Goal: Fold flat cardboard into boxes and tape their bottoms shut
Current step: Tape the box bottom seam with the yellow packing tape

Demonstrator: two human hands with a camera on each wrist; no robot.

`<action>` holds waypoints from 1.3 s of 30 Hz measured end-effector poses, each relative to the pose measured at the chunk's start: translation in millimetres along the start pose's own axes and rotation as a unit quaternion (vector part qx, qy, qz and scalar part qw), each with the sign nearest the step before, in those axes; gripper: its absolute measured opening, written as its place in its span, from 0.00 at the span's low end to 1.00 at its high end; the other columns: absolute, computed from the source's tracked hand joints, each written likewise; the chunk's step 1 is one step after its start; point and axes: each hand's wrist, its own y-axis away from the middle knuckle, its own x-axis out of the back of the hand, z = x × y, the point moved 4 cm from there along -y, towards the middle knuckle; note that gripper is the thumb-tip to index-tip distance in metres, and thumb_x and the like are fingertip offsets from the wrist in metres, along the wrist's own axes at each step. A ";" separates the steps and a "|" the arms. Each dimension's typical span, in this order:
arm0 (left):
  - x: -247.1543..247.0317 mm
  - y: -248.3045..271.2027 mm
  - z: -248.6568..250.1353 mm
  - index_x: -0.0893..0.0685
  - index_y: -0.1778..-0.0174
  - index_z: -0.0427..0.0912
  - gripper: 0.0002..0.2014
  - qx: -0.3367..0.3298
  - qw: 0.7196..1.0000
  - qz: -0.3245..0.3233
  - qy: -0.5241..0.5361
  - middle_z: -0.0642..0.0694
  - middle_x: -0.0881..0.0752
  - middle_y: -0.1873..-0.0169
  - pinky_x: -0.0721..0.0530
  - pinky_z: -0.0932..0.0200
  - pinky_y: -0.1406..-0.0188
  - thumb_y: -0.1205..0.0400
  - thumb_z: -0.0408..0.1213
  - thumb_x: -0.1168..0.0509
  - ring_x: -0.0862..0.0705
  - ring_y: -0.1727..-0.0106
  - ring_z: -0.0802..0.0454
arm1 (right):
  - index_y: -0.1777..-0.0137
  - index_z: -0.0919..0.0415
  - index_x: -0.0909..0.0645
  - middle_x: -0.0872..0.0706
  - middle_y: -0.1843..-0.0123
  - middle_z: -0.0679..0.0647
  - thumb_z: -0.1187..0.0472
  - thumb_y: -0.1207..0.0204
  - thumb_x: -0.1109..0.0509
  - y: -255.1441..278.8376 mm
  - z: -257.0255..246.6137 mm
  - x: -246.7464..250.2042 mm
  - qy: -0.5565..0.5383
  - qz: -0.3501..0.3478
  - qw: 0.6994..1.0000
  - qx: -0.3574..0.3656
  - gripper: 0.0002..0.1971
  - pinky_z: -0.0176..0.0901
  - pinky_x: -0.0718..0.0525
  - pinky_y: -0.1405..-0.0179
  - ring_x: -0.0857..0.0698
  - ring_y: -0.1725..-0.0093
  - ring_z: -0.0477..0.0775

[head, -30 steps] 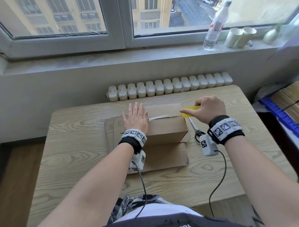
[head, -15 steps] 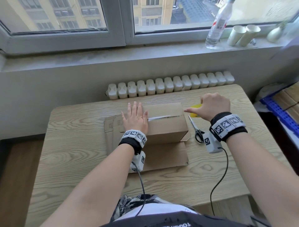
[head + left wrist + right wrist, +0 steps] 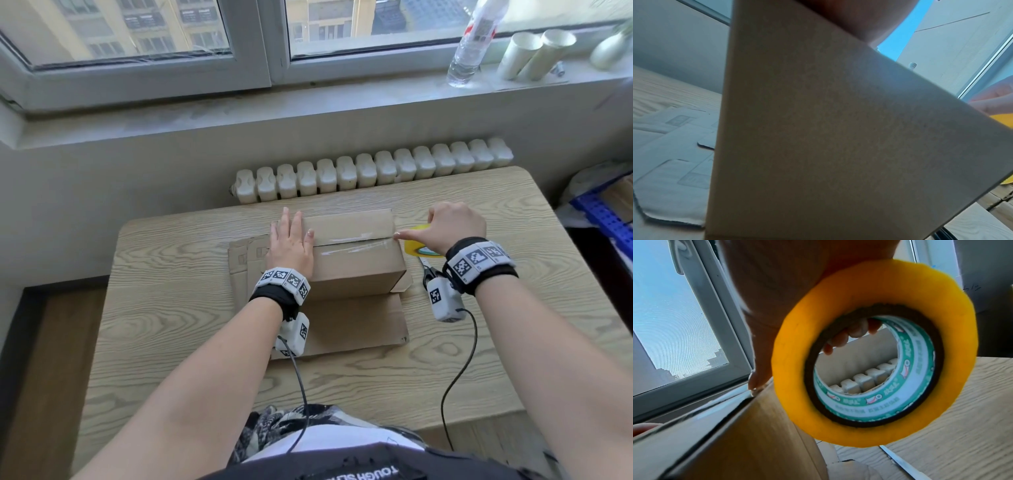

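A folded brown cardboard box [image 3: 356, 263] stands on flat cardboard sheets [image 3: 359, 325] on the wooden table [image 3: 171, 308]. Clear tape [image 3: 356, 244] runs along its top seam. My left hand [image 3: 291, 245] lies flat on the box's left end, fingers straight. My right hand [image 3: 448, 228] grips the yellow tape roll [image 3: 416, 245] at the box's right edge, its forefinger tip pressing at the seam's end. In the right wrist view the yellow tape roll [image 3: 875, 353] fills the middle, fingers curled through its core. The left wrist view shows mostly the box's side [image 3: 818, 138].
Scissors [image 3: 428, 270] lie on the table just right of the box, under my right wrist. A white radiator [image 3: 373, 169] runs behind the table. A bottle [image 3: 474, 41] and paper cups [image 3: 534, 53] stand on the windowsill. Blue shelving [image 3: 606, 216] is at the right.
My right hand drew the tape roll rightward along the seam, off the box, then down beside its right edge. The left hand stayed flat on the box.
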 end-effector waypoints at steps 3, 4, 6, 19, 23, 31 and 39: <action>1.2 2.0 3.6 0.51 0.13 0.55 0.27 0.004 1.000 0.002 0.004 0.55 0.56 0.13 0.41 0.45 0.18 0.09 0.53 0.60 0.55 0.13 0.46 | 0.54 0.57 0.17 0.13 0.56 0.56 0.17 0.42 0.35 -1.8 3.0 -0.4 -0.012 -0.017 1.000 -0.001 0.41 0.48 0.17 0.53 0.15 0.50 0.60; 1.7 2.2 4.4 0.50 0.13 0.55 0.27 0.007 1.000 0.001 0.006 0.55 0.56 0.13 0.40 0.45 0.19 0.09 0.53 0.59 0.55 0.13 0.46 | 0.54 0.57 0.17 0.14 0.56 0.56 0.17 0.42 0.35 -2.5 3.9 0.0 -0.018 -0.021 1.000 -0.002 0.40 0.48 0.17 0.54 0.15 0.50 0.59; 1.9 1.9 4.9 0.51 0.13 0.56 0.27 0.015 1.000 -0.001 0.004 0.56 0.56 0.13 0.38 0.43 0.20 0.09 0.53 0.59 0.55 0.13 0.46 | 0.56 0.56 0.17 0.14 0.56 0.55 0.17 0.42 0.34 -4.1 5.1 -0.1 -0.031 -0.028 0.999 0.000 0.39 0.48 0.17 0.54 0.15 0.50 0.59; -4.4 -2.1 3.5 0.43 0.15 0.55 0.27 0.024 0.999 0.036 -0.005 0.54 0.49 0.13 0.38 0.40 0.19 0.11 0.56 0.58 0.51 0.13 0.44 | 0.76 0.59 0.21 0.18 0.74 0.53 0.19 0.43 0.32 -11.9 6.0 24.4 -0.048 -0.019 0.999 0.013 0.38 0.41 0.24 0.71 0.19 0.68 0.52; -4.0 -1.7 2.7 0.40 0.16 0.54 0.26 0.024 0.999 0.049 -0.006 0.54 0.47 0.14 0.37 0.40 0.19 0.11 0.55 0.58 0.50 0.14 0.43 | 0.72 0.57 0.19 0.17 0.69 0.52 0.18 0.45 0.31 -17.8 -0.4 22.2 -0.016 -0.037 0.999 0.007 0.37 0.45 0.18 0.64 0.16 0.62 0.55; -6.7 -3.0 3.7 0.43 0.15 0.54 0.27 0.034 0.998 0.037 -0.035 0.54 0.48 0.13 0.43 0.39 0.17 0.11 0.56 0.59 0.50 0.14 0.41 | 0.72 0.59 0.19 0.17 0.72 0.54 0.15 0.45 0.34 -13.6 8.6 -10.4 -0.055 -0.051 0.997 0.000 0.41 0.44 0.18 0.66 0.18 0.65 0.55; -2.4 -4.4 10.9 0.52 0.13 0.53 0.29 0.030 0.991 0.001 -0.128 0.51 0.56 0.13 0.59 0.36 0.16 0.11 0.57 0.64 0.59 0.13 0.42 | 0.74 0.59 0.25 0.19 0.75 0.55 0.15 0.46 0.34 -17.0 14.8 -24.0 -0.124 -0.070 0.990 0.013 0.41 0.51 0.13 0.60 0.18 0.63 0.56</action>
